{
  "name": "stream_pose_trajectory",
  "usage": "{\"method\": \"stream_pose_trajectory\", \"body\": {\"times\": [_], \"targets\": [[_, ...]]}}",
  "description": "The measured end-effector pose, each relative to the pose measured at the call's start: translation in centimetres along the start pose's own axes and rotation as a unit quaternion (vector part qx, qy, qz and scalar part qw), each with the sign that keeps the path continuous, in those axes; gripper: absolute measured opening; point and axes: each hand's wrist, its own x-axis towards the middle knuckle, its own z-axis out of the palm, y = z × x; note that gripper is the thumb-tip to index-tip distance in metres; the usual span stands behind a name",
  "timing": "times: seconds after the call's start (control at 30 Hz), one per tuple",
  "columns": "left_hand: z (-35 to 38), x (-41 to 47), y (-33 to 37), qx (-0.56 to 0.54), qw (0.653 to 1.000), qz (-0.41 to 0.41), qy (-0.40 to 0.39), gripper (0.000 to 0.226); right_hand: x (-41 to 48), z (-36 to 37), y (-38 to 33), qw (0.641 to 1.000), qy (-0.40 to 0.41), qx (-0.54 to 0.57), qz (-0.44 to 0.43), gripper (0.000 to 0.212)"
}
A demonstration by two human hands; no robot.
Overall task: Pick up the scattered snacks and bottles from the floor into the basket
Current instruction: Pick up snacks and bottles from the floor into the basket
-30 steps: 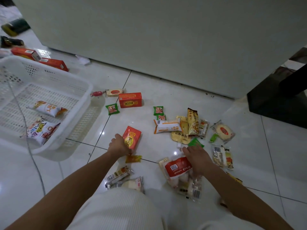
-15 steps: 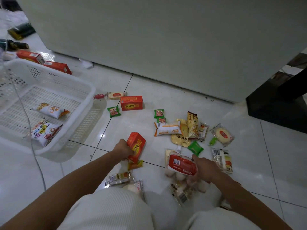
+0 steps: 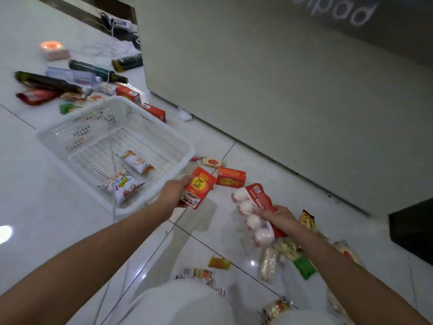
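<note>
Holding a red box (image 3: 198,187) clenched in my left hand (image 3: 172,195) just beside the basket (image 3: 187,146) rim, and a slack bun pack (image 3: 255,214) in my right hand (image 3: 278,215) above the floor, I judge the dangling buns may slip out.

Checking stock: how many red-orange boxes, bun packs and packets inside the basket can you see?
Red-orange boxes: 4
Bun pack: 1
Packets in the basket: 2
Total: 7
</note>
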Motion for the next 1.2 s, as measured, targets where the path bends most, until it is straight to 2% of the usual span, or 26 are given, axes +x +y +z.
{"method": "stream_pose_trajectory", "body": {"times": [0.1,0.23,0.33,0.43,0.5,0.57,0.67,0.7,0.83,0.93,1.13,1.2], "targets": [[-4.5,0.8,2.0,-0.071,0.996,0.028,0.055,0.022,1.2,3.3,-7.2,0.997,-0.029,0.062,-0.027,0.039],[-10.3,2.6,1.9,-0.059,0.99,0.031,0.12,0.026,2.0,10.1,-14.5,0.981,-0.094,0.161,-0.045,0.029],[-13.1,4.2,0.6,-0.105,0.984,-0.019,0.146,0.032,2.8,15.7,-17.7,0.969,-0.126,0.211,0.002,0.044],[-14.3,5.4,-0.5,-0.065,0.99,-0.043,0.119,0.02,3.7,20.2,-19.0,0.948,-0.15,0.276,0.04,0.051],[-14.5,5.8,-0.6,-0.047,0.993,-0.036,0.1,0.019,4.2,22.0,-19.0,0.95,-0.144,0.271,0.053,0.042],[-14.8,6.1,-0.1,-0.037,0.994,-0.015,0.105,0.022,4.8,22.5,-18.6,0.979,-0.105,0.173,0.041,0.034],[-15.0,7.0,0.3,-0.009,0.994,0.013,0.105,0.045,5.1,20.5,-18.1,0.998,-0.06,0.034,0.001,0.022],[-14.7,7.0,0.4,0.003,0.995,0.024,0.099,0.05,5.0,19.3,-17.7,0.997,-0.072,0.024,-0.004,0.017],[-10.9,6.4,0.8,0.096,0.984,0.109,0.103,0.047,4.6,12.4,-14.6,0.993,-0.114,0.013,-0.006,0.008],[-6.1,6.1,1.3,0.265,0.944,0.165,0.106,0.061,4.3,6.4,-10.3,0.997,-0.073,0.019,0.015,0.008],[6.3,5.4,-0.9,0.386,0.879,0.274,-0.065,0.082,2.1,-2.5,1.7,0.984,0.07,0.128,0.104,0.009],[9.8,4.7,-2.8,0.408,0.876,0.229,-0.116,0.09,0.7,-4.2,6.5,0.97,0.113,0.159,0.142,0.01]]}}
